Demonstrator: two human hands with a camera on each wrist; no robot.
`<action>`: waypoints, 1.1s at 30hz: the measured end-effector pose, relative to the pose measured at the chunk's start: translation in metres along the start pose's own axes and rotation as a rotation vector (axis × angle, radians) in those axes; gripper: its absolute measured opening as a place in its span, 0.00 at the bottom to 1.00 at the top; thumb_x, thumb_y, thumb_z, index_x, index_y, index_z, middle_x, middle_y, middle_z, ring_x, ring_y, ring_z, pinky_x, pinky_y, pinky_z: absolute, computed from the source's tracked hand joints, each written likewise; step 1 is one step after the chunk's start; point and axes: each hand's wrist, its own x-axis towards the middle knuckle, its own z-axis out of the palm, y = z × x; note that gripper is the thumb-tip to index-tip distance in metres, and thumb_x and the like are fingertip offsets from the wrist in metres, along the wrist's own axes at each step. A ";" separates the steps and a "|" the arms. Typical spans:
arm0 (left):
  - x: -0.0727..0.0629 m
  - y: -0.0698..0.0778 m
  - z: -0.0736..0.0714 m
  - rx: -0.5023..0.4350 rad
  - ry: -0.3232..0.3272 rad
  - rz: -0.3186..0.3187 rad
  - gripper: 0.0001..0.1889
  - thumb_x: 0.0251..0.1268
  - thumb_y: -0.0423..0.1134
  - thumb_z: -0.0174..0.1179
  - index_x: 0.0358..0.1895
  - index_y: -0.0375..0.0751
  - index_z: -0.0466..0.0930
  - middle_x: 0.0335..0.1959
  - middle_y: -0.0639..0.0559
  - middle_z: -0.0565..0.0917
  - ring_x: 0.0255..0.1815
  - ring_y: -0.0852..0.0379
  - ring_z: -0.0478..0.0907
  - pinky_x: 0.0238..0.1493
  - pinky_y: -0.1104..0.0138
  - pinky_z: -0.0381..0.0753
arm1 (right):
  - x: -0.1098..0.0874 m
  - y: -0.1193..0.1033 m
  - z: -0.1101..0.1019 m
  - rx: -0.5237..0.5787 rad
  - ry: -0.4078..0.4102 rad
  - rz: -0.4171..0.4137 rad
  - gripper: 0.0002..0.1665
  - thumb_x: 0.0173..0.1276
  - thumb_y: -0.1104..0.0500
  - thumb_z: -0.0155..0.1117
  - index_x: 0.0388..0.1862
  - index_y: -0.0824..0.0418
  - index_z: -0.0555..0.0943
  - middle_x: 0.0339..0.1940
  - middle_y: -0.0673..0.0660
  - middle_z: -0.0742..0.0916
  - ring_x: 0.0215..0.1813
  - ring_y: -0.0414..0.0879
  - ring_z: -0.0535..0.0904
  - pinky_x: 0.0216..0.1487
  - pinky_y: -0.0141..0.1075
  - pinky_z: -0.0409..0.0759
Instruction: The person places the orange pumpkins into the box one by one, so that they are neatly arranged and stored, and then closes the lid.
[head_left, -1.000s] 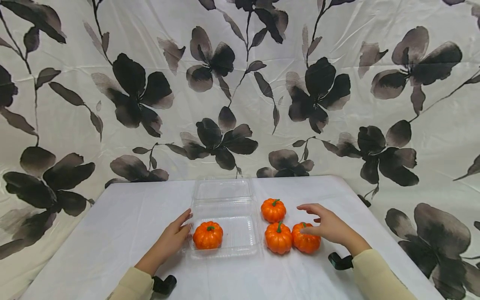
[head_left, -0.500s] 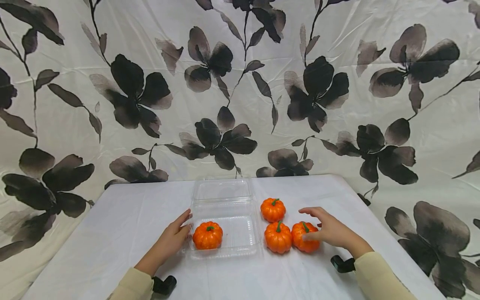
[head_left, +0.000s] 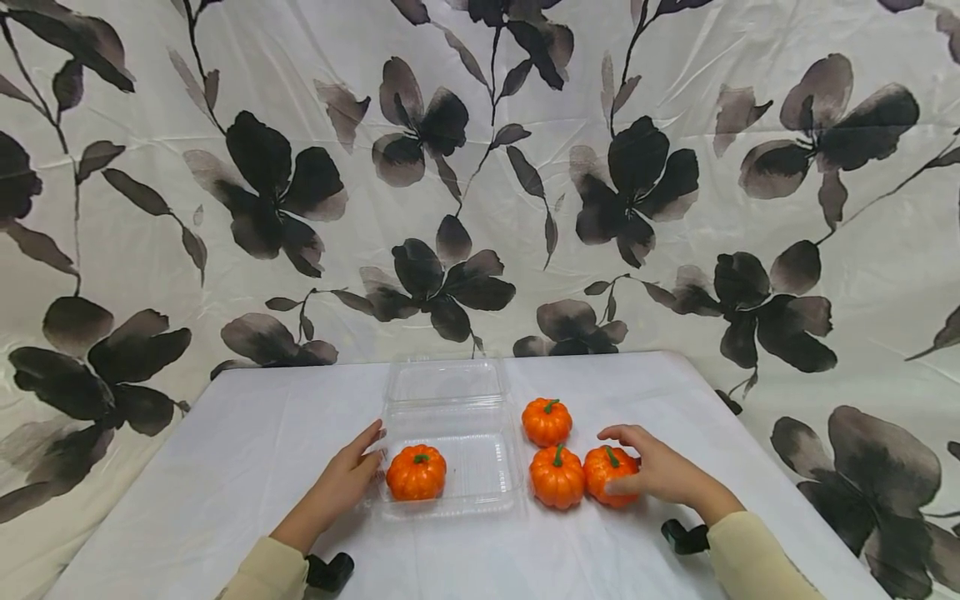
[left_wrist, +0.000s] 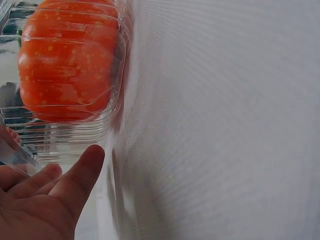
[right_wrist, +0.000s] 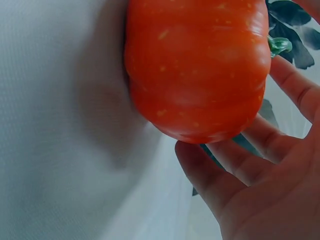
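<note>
In the head view an open clear plastic clamshell box (head_left: 480, 467) lies on the table, an orange mini pumpkin (head_left: 416, 472) in its left part. My left hand (head_left: 348, 471) rests by the box's left wall; the left wrist view shows its thumb (left_wrist: 82, 177) stretched out beside the ribbed plastic. Around the right side of another pumpkin (head_left: 602, 471) is my right hand (head_left: 660, 467). In the right wrist view the thumb tip (right_wrist: 187, 152) is right at that pumpkin's lower edge, with the other fingers spread behind it and fairly straight.
Two more pumpkins stand between the box and my right hand: a front one (head_left: 557, 477) right beside the reached one, and a back one (head_left: 547, 422). The box's lid (head_left: 446, 381) lies folded back. A flower-print cloth (head_left: 525, 183) hangs behind the white table (head_left: 285, 417).
My right hand has come lower and closer around the rightmost pumpkin, its fingers now beside it. The left hand, the box and the pumpkins stay where they were.
</note>
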 end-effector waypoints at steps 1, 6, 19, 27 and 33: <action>0.000 0.000 0.000 0.000 0.000 0.002 0.31 0.75 0.40 0.45 0.78 0.43 0.49 0.75 0.39 0.62 0.68 0.37 0.70 0.61 0.52 0.76 | 0.000 0.000 0.001 0.003 -0.002 -0.002 0.44 0.50 0.45 0.77 0.65 0.51 0.70 0.67 0.58 0.72 0.69 0.60 0.65 0.65 0.61 0.69; 0.000 -0.001 0.000 -0.003 0.004 0.007 0.31 0.75 0.39 0.45 0.77 0.41 0.49 0.74 0.38 0.62 0.67 0.37 0.70 0.61 0.52 0.77 | -0.001 -0.001 0.002 0.000 -0.007 -0.009 0.45 0.49 0.45 0.77 0.65 0.53 0.70 0.65 0.56 0.74 0.66 0.56 0.68 0.64 0.57 0.71; -0.001 -0.003 0.000 -0.005 0.000 0.007 0.31 0.74 0.39 0.45 0.77 0.42 0.49 0.74 0.38 0.63 0.68 0.36 0.70 0.61 0.51 0.76 | 0.001 0.002 0.006 -0.024 -0.002 0.028 0.45 0.47 0.43 0.78 0.63 0.52 0.71 0.60 0.53 0.77 0.59 0.49 0.73 0.61 0.49 0.74; 0.001 -0.006 0.000 -0.015 -0.002 0.008 0.31 0.75 0.40 0.45 0.78 0.43 0.49 0.75 0.39 0.62 0.68 0.38 0.70 0.61 0.53 0.77 | -0.001 0.000 0.003 -0.055 -0.017 0.040 0.44 0.47 0.42 0.78 0.63 0.52 0.72 0.59 0.53 0.79 0.56 0.48 0.74 0.58 0.48 0.76; 0.005 -0.007 0.000 -0.020 -0.005 0.004 0.31 0.75 0.40 0.45 0.78 0.45 0.48 0.75 0.41 0.62 0.68 0.38 0.70 0.61 0.53 0.76 | -0.001 0.000 0.001 -0.064 -0.013 0.039 0.44 0.47 0.42 0.78 0.63 0.51 0.73 0.59 0.52 0.79 0.56 0.48 0.74 0.58 0.49 0.76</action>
